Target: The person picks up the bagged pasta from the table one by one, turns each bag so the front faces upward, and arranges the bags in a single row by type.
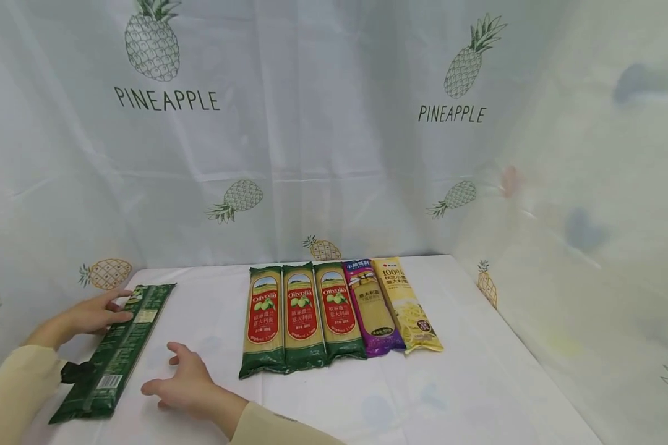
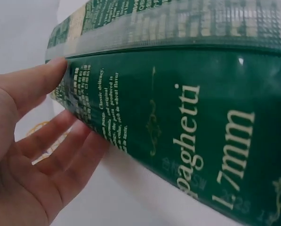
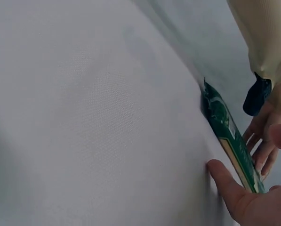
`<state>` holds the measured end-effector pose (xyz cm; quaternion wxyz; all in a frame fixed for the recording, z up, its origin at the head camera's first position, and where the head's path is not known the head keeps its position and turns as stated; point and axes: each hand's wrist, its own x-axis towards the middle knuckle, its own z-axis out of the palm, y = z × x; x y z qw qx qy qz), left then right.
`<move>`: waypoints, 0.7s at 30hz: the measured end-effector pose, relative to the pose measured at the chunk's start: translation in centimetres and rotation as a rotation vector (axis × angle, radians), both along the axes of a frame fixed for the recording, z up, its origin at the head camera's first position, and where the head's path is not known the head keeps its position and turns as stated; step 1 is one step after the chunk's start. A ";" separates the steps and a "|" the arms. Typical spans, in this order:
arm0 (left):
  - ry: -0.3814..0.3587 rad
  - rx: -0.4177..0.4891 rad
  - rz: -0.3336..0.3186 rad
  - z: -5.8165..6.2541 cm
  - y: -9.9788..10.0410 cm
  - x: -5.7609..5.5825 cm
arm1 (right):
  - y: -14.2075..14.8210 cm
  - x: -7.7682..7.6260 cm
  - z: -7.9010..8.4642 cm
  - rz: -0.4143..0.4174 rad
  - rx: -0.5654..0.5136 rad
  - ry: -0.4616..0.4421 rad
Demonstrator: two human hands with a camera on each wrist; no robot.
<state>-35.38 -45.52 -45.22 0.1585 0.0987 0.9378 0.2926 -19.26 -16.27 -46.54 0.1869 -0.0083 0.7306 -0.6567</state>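
Note:
A green spaghetti packet lies back side up at the left of the table, with its barcode toward the near end. My left hand grips its left edge near the far end. In the left wrist view, the thumb lies on the packet's face and the fingers reach along and under its side. My right hand is held apart from the packet, to its right, with thumb and fingers spread and nothing between them.
Three green-ended Olivoila spaghetti packets lie side by side mid-table. Right of them are a purple pasta packet and a yellow pasta packet. Pineapple-print curtains hang behind and beside the white table.

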 end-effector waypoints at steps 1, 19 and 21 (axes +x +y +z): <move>-0.012 0.009 0.006 -0.2 0.0 -0.1 | -0.3 -0.1 -0.1 -0.002 -0.017 -0.015; -0.194 0.167 0.048 0.1 1.6 -0.1 | -2.0 -1.0 -0.8 -0.038 0.052 -0.006; -0.208 0.175 0.048 0.1 1.7 -0.2 | -2.1 -1.2 -0.9 -0.041 0.090 0.018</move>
